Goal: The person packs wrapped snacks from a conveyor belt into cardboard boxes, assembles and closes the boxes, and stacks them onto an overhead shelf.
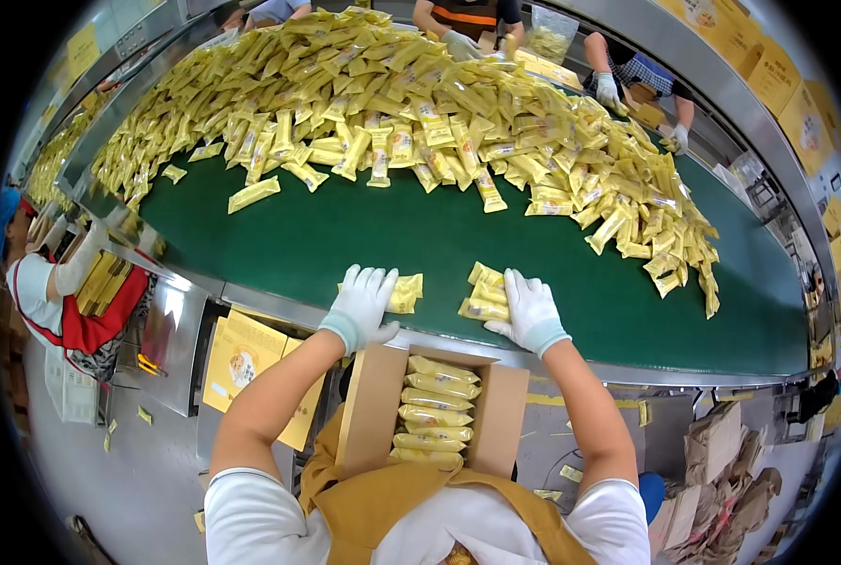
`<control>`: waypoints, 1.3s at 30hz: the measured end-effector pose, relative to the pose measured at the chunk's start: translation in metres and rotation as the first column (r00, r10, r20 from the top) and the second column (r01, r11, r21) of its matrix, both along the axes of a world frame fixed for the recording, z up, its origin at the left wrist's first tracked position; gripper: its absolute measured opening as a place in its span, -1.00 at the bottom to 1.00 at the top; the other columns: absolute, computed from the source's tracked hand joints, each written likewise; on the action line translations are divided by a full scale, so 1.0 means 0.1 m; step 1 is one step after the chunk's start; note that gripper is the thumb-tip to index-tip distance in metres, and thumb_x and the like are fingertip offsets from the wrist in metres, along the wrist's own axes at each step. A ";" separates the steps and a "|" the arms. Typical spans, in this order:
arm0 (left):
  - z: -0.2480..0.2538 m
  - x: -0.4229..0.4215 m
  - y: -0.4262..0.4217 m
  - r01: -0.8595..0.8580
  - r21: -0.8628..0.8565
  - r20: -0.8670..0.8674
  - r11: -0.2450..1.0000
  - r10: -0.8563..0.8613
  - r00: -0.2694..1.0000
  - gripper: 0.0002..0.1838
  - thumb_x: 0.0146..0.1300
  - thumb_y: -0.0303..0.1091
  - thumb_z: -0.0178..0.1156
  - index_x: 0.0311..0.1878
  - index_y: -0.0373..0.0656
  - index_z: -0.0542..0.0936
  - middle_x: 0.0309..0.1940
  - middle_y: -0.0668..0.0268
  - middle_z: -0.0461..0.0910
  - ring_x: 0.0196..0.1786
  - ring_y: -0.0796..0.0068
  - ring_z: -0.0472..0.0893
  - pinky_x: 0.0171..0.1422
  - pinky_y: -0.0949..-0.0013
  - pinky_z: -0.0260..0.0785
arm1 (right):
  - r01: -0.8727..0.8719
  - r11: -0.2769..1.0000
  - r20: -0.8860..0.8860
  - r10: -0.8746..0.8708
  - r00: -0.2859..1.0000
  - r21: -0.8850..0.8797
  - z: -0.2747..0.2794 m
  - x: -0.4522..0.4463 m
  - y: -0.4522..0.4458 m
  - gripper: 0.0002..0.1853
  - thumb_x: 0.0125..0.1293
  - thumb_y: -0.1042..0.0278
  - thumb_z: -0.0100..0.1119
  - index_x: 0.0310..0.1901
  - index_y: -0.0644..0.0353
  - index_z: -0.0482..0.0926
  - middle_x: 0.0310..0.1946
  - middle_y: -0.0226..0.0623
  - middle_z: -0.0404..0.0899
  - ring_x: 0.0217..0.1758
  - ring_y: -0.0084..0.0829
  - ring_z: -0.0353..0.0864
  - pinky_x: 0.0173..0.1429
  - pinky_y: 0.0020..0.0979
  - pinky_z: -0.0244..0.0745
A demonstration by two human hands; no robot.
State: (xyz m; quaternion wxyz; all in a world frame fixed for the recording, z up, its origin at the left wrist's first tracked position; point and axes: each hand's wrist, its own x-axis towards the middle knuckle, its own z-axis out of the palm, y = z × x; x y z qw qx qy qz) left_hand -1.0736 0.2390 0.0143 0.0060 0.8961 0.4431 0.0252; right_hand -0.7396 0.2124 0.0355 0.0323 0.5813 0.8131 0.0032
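My left hand point(362, 299), in a white glove, lies over yellow packets point(404, 293) near the front edge of the green belt point(298, 240); its fingers point away from me and rest on the packets' left end. Opposite it, my right hand point(532, 309), also gloved, touches the right side of a few more yellow packets point(485, 294). Between the two groups lies a gap of green belt. Below, against my body, an open cardboard box point(371, 405) holds a column of several yellow packets point(436, 400).
A large heap of yellow packets point(345, 75) covers the belt's far side. Gloved co-workers stand beyond it, and another person point(91, 292) is at the left. Flat yellow cartons point(246, 358) lean below the belt's edge. Brown sacks point(717, 461) lie at the lower right.
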 end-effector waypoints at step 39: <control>0.64 0.20 -1.33 0.304 0.109 0.308 0.946 -0.323 0.895 0.00 0.10 -0.14 0.45 0.56 -0.27 0.20 0.18 -0.06 0.49 0.27 -0.09 0.41 0.53 -0.08 0.12 | -0.488 0.867 -0.459 0.396 0.795 -0.098 -0.07 -1.27 -1.94 -0.17 0.08 0.07 0.42 0.38 0.19 0.36 0.03 0.05 0.50 0.06 0.03 0.57 0.14 -0.03 0.50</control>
